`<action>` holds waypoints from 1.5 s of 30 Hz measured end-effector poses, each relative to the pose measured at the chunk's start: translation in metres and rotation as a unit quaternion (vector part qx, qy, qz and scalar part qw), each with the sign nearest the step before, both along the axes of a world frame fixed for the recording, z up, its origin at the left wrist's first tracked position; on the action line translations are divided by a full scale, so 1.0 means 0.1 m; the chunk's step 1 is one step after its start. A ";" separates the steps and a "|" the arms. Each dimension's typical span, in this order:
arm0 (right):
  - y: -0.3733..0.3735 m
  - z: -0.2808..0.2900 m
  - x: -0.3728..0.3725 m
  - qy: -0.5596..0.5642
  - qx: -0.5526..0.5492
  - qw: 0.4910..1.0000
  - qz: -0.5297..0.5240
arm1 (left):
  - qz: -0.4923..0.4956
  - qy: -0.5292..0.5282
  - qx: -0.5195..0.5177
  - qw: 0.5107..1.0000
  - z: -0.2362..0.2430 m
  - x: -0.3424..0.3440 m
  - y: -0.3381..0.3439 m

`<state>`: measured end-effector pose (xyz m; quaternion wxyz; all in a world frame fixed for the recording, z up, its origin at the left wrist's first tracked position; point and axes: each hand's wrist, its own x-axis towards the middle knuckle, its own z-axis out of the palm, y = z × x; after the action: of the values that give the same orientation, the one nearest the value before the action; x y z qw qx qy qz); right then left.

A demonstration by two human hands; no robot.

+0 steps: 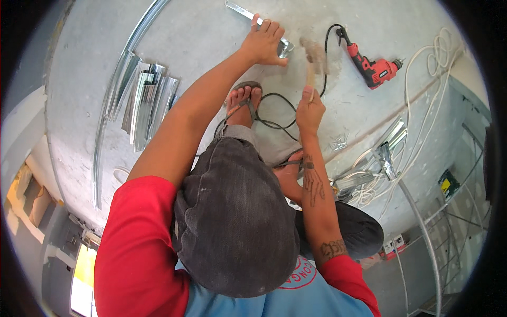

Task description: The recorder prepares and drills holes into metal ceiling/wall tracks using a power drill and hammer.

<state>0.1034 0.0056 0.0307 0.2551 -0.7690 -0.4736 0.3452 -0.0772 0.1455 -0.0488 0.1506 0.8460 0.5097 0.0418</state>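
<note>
I squat over a grey concrete floor. My left hand holds a short metal channel down on the floor, fingers wrapped over it, near its bent far-right end. My right hand grips the pale wooden handle of a tool, apparently a hammer, whose head is smeared by motion just right of that end of the channel. A black cable loops between my hands and beside my sandalled left foot.
A red and black drill lies at upper right. Stacked metal profiles and a long bent rail lie at left. White cables, more metal pieces, small loose fasteners and metal framework are at right.
</note>
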 end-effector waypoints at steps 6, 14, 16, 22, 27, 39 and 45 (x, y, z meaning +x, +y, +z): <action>-0.02 -0.09 0.18 0.034 -0.032 0.998 -0.029 | -0.014 0.003 -0.005 1.000 0.00 0.02 0.02; -0.07 -0.05 0.09 0.106 0.007 0.991 -0.086 | -0.023 0.003 0.019 1.000 -0.05 0.00 0.04; -0.06 -0.08 0.01 0.077 0.015 0.995 -0.066 | -0.024 0.004 0.016 1.000 -0.05 0.00 0.04; 0.07 0.01 -0.01 -0.045 -0.104 0.993 0.034 | -0.032 -0.006 -0.019 0.999 0.00 -0.02 0.07; 0.06 0.05 -0.04 -0.024 -0.024 0.999 0.015 | -0.024 -0.020 -0.001 1.000 0.01 -0.03 0.05; -0.03 -0.02 -0.01 -0.005 -0.074 0.997 -0.002 | -0.039 0.005 0.011 0.999 0.03 -0.01 0.05; -0.30 -0.13 0.40 0.025 -0.062 0.989 -0.136 | -0.098 -0.034 -0.015 0.995 0.22 -0.25 0.46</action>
<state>0.1433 -0.0240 0.0181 0.2629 -0.8317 -0.3361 0.3552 -0.1026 0.1911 -0.0265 0.1839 0.8875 0.4197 0.0481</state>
